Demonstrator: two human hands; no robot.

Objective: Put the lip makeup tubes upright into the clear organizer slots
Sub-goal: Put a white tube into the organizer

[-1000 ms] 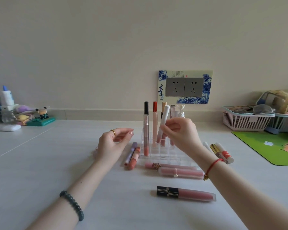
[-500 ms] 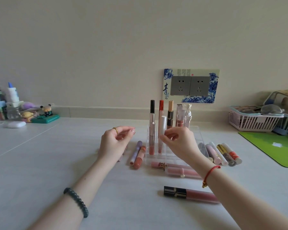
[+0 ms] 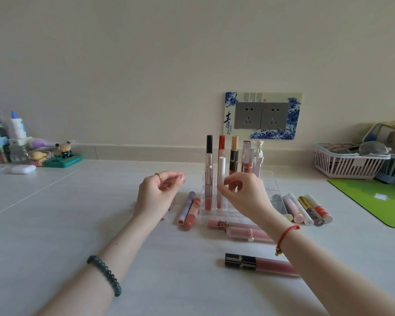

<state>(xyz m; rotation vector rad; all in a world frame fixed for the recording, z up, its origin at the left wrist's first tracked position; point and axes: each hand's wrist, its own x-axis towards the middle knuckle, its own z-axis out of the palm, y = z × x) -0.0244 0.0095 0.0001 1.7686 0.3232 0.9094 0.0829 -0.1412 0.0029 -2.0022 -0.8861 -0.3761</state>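
Our left hand [image 3: 156, 195] hovered over the pale bench [image 3: 55, 224], grip loosely curled and empty. The white-capped pink lip tube [image 3: 221, 179] stood upright in a front slot of the clear acrylic organizer [image 3: 270, 185]. Our right hand [image 3: 244, 197] pinched it between thumb and fingertips.

Clear glossy plastic organizer [image 3: 270, 179] (see-through walls) on a smooth matt table [image 3: 78, 224].

Right hand [image 3: 244, 195] pinches white-capped tube [image 3: 221, 176] upright in clear organizer [image 3: 269, 185].
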